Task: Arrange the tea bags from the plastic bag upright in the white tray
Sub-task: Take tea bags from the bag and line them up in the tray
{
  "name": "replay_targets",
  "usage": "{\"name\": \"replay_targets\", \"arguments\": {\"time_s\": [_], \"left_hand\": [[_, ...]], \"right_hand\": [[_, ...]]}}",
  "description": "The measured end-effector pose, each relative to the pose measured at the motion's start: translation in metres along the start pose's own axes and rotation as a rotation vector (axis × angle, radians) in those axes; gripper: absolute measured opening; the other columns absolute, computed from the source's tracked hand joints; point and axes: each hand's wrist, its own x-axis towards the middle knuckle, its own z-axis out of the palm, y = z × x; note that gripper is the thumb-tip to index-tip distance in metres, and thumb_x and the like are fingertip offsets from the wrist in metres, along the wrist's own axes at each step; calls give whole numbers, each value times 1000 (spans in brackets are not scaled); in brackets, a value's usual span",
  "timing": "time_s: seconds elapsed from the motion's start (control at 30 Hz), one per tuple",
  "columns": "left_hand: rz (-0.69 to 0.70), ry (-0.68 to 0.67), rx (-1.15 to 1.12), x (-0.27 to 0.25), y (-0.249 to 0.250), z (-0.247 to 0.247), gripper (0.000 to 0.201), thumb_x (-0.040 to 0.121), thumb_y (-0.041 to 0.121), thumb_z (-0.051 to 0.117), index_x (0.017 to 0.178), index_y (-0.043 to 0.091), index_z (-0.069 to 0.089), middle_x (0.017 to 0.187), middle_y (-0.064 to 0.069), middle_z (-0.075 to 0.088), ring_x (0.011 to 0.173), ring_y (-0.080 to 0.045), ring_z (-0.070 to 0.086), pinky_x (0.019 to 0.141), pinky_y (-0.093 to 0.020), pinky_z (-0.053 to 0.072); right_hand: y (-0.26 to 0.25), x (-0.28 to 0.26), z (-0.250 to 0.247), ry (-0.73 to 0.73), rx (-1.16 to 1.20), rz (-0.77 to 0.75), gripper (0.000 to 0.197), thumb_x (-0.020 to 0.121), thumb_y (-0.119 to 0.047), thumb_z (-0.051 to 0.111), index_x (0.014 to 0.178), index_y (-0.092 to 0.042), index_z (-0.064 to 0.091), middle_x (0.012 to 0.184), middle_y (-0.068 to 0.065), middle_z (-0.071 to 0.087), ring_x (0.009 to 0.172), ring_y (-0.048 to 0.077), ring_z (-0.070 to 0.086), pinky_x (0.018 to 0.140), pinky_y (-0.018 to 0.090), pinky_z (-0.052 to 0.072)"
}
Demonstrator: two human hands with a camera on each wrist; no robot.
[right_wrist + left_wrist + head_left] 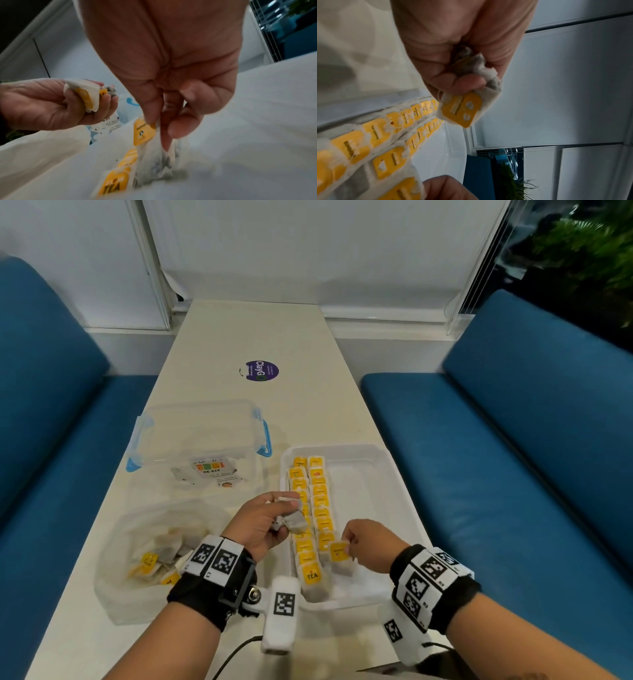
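So the right hand is pinching a yellow-tagged paper tea bag by its top, long axis upright, at the near end of the second row in the white plastic tray. The left hand, just left of that row, grips a spare bunch of tea bags.

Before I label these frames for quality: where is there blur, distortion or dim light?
Head view: sharp and evenly lit, but wide-angle bending shows on the table edges. Left wrist view: dim, with the left hand and rows of tea bags soft. Right wrist view: the right hand looms large, and its tea bag and the white tray are smeared.
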Motion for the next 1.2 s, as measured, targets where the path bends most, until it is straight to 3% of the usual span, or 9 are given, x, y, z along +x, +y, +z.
{"name": "replay_targets", "arguments": {"time_s": [0.13, 0.2, 0.43, 0.63, 0.8, 0.9, 1.03, 1.1, 1.2], "left_hand": [[3, -6, -4, -2, -2, -2, 12, 85, 1, 59, 84, 11, 65, 63, -1, 62, 41, -7, 46, 35, -11, 38], [4, -11, 6, -3, -4, -3, 11, 85, 1, 60, 84, 11, 65, 68, -3, 59, 46, -9, 46, 35, -11, 38], [-17, -31, 24, -2, -12, -7, 11, 85, 2, 60, 86, 11, 65, 72, -5, 60, 56, -13, 45, 35, -12, 39], [-34, -59, 53, -2, -17, -9, 12, 84, 2, 61, 88, 12, 66, 77, -4, 61, 60, -12, 48, 38, -13, 41], [-56, -105, 57, -2, -18, -6, 16, 86, 0, 58, 90, 13, 66, 74, -3, 61, 47, -8, 50, 39, -14, 42], [-70, -142, 37, -3, -16, -2, 19, 88, 0, 55, 93, 14, 67, 75, -2, 62, 43, -6, 51, 39, -15, 43], [-115, -194, -79, -3, -14, 7, 17, 91, 2, 49, 95, 11, 62, 80, -9, 61, 46, -11, 57, 37, -15, 45], [-131, -217, -120, -4, -13, 13, 14, 92, 4, 49, 99, 9, 59, 78, -10, 62, 47, -14, 60, 37, -17, 48], [-132, -242, -119, -4, -9, 23, 12, 90, 6, 51, 101, 9, 57, 78, -11, 66, 59, -19, 65, 42, -21, 51]], "right_hand": [[-7, 9, 6, -120, -72, 28, 10, 91, -5, 51, 85, -13, 50, 84, 3, 57, 60, 7, 47, 56, 18, 38], [-9, 13, 8, -163, -91, 82, 24, 88, 1, 52, 73, -17, 46, 71, -1, 55, 54, 6, 42, 48, 16, 34], [-8, 24, 10, -124, 28, 190, 26, 91, -8, 51, 69, -20, 43, 65, 0, 57, 63, 17, 60, 57, 24, 47], [-8, 21, 13, -36, 382, 276, 22, 92, -6, 51, 73, -14, 45, 56, 3, 60, 52, 17, 55, 45, 23, 43], [-3, 14, 9, 65, 527, 247, 15, 87, -3, 57, 83, -13, 46, 68, 4, 62, 55, 15, 60, 41, 22, 43], [-3, 7, -3, 185, 487, 134, 16, 83, -5, 62, 85, -17, 51, 71, 3, 61, 57, 11, 57, 39, 18, 37], [-22, -16, -23, 296, 319, -319, 32, 75, -1, 67, 74, -30, 54, 78, -9, 58, 63, 1, 51, 57, 8, 42], [-32, -27, -26, 276, 224, -483, 32, 71, -13, 76, 81, -34, 54, 87, -10, 56, 68, 3, 50, 67, 13, 44], [-35, -29, -27, 243, 69, -528, 34, 68, -26, 81, 96, -26, 61, 89, -15, 46, 71, -1, 46, 67, 10, 40]]}}
